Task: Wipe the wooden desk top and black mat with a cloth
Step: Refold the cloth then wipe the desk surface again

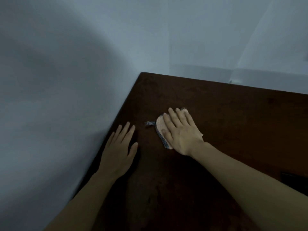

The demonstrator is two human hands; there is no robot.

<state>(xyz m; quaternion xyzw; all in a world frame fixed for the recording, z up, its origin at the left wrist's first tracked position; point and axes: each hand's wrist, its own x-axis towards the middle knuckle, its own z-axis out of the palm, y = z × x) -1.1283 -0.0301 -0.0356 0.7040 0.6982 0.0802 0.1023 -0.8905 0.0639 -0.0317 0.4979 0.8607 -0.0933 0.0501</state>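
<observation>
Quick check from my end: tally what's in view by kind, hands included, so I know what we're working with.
Hands: 2, left hand flat on the desk, right hand pressing the cloth
Cloths: 1, pink cloth with a patterned edge
Desks: 1, dark wooden desk top
Mats: 1, black mat, only a corner showing
Total: 5

A plain, pale blue-grey painted wall [83,47] fills the upper and left parts of my view, dim and unevenly lit, with a broad soft shadow across its left side. At the upper right, a faint vertical seam [170,47] runs down it in brighter light.
</observation>
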